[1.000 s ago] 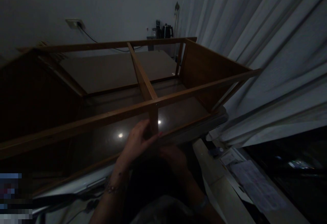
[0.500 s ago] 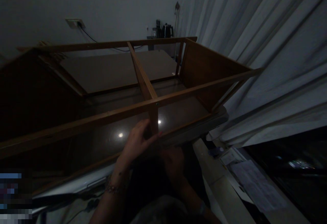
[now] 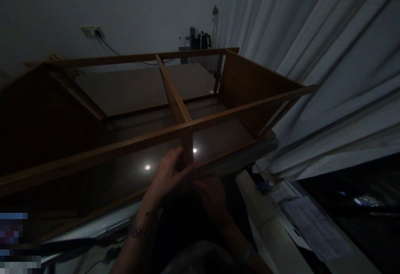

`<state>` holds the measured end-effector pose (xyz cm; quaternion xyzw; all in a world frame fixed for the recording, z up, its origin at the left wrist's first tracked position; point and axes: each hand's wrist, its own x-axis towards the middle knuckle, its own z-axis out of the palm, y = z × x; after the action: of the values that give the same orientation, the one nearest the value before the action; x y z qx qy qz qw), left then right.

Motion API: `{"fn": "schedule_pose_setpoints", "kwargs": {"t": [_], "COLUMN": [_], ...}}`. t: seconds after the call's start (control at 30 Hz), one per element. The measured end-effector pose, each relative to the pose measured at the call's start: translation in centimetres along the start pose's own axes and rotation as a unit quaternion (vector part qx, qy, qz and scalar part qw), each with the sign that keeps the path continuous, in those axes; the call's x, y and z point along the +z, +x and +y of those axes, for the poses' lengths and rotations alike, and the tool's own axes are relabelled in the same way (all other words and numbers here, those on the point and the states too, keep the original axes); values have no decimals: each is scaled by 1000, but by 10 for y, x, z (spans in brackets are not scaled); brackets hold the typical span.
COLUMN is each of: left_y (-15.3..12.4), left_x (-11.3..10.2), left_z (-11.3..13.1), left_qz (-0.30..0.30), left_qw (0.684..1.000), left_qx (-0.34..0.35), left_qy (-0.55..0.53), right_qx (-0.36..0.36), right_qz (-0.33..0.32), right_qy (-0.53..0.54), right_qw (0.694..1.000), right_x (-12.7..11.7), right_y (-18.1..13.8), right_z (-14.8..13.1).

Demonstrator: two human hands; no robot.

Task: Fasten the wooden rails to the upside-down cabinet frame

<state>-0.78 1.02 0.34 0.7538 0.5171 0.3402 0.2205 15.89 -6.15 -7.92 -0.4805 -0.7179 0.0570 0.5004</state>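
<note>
A brown wooden cabinet frame [image 3: 237, 109] lies on its back on a low surface in a dim room. A short upright post [image 3: 187, 149] joins its near rail to the lower edge. My left hand [image 3: 167, 176] is closed around the bottom of that post, thumb on one side and fingers on the other. My right hand [image 3: 212, 197] sits just below the lower front edge of the frame, to the right of the post; its fingers are in shadow and curled under the edge, and what they hold is hidden.
Grey curtains [image 3: 328, 66] hang at the right. A long pale board [image 3: 265, 224] and printed sheets [image 3: 309, 224] lie on the floor at lower right. A kettle [image 3: 203, 39] stands on a far table. A wall socket [image 3: 90, 31] with a cable is at upper left.
The view has dipped slightly, so the frame sits a little lower in the picture. My right hand has shifted a little towards the post. My left hand keeps its hold.
</note>
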Motion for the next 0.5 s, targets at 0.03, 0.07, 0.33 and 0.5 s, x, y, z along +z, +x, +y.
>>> {"fn": "schedule_pose_setpoints", "kwargs": {"t": [0.03, 0.07, 0.33, 0.5], "left_y": [0, 0, 0, 0], "left_x": [0, -1, 0, 0], "left_z": [1, 1, -1, 0], "left_qz": [-2, -3, 1, 1], "left_qw": [1000, 1000, 1000, 1000], "left_qx": [0, 2, -1, 1], "left_qy": [1, 3, 1, 3], "right_qx": [-13, -30, -138, -156], "right_qz": [1, 2, -145, -129], "right_qy": [7, 16, -9, -39], "right_qw": [1000, 999, 980, 978], "right_x": [-1, -2, -27, -26], "right_y": [1, 3, 21, 23], "right_z": [2, 5, 29, 32]}}
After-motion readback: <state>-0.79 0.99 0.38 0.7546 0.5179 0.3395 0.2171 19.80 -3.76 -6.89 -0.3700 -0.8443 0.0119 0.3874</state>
